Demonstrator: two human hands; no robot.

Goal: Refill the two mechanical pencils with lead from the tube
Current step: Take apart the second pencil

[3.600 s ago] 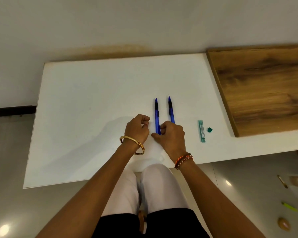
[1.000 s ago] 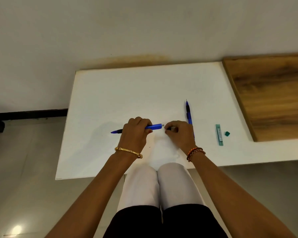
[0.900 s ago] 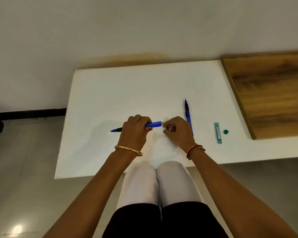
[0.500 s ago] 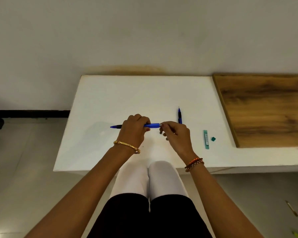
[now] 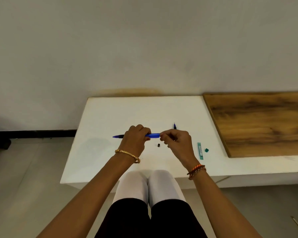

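My left hand [image 5: 136, 141] grips a blue mechanical pencil [image 5: 152, 135] around its middle and holds it level above the white table [image 5: 110, 117], tip pointing left. My right hand [image 5: 176, 141] pinches that pencil's rear end with its fingertips. A small dark cap [image 5: 158, 145] lies on the table just below, between my hands. The second blue pencil [image 5: 175, 126] lies behind my right hand with only its tip showing. To the right lie the green lead tube [image 5: 200, 150] and, beside it, its small green cap [image 5: 206, 149].
A wooden board [image 5: 261, 122] covers the table's right part, a little right of the lead tube. A grey wall stands behind the table. My knees [image 5: 148, 184] are under the table's front edge. Small items lie on the floor at the lower right.
The small dark cap now lies on the table between my hands; before, my right fingers were at the pencil's end with it. Both hands hold about the same place; the view tilted up.
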